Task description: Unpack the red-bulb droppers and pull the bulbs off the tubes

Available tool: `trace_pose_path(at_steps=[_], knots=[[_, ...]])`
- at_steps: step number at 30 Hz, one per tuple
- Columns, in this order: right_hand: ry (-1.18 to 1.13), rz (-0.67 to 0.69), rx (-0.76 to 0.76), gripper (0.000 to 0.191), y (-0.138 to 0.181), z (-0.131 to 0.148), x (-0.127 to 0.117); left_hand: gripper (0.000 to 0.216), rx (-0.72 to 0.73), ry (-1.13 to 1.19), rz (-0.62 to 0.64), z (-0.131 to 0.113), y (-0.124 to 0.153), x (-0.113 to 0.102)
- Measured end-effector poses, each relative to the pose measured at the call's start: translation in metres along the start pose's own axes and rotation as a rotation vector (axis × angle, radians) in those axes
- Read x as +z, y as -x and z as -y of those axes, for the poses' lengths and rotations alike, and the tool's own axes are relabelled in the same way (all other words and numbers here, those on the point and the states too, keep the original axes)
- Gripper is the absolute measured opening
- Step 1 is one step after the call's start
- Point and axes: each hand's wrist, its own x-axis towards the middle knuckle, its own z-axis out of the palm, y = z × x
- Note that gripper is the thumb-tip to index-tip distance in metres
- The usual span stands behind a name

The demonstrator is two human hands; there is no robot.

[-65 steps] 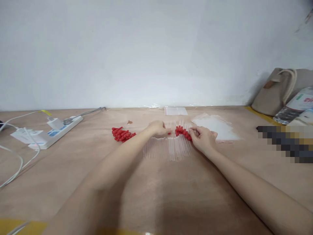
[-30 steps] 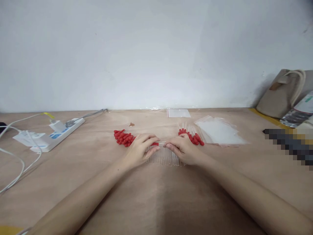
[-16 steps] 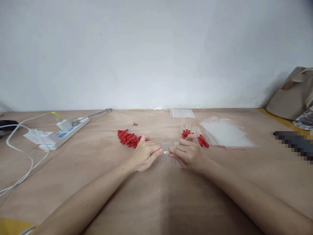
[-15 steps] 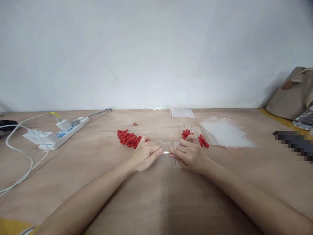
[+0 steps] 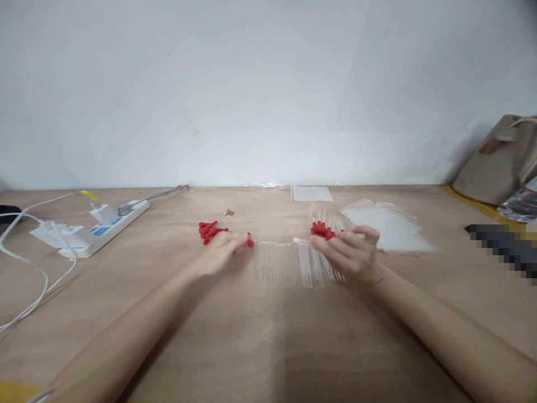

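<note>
My left hand is smeared by motion and lies over the near edge of a pile of loose red rubber caps; one red cap shows at its fingertips. Whether the fingers grip anything is not clear. My right hand is curled, palm up, pinching a thin clear tube that points left. It hovers beside a heap of red-capped tubes. A row of bare clear tubes lies on the table between my hands.
A stack of clear plastic bags lies right of the capped tubes, and a small zip bag sits by the wall. A white power strip with cables is at the left. A beige tote bag stands at the far right.
My hands were together at the middle, joined on one tube. They have parted: the left swung left to the red caps, the right moved right with a tube, uncovering the tube row.
</note>
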Motion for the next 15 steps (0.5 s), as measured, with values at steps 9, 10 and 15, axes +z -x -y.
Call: trace_pose_path(at_steps=[9, 10, 15], knots=[[-0.13, 0.395, 0.46, 0.021, -0.004, 0.016, 0.017, 0.028, -0.055, -0.147, -0.578, 0.033, -0.006, -0.1], [-0.158, 0.417, 0.489, 0.021, -0.004, 0.018, 0.017, 0.032, -0.095, -0.177, -0.586, 0.042, -0.008, -0.098], [-0.237, 0.441, 0.479, 0.017, -0.003, 0.029, 0.018, 0.03, -0.176, -0.252, -0.695, 0.091, -0.025, -0.076]])
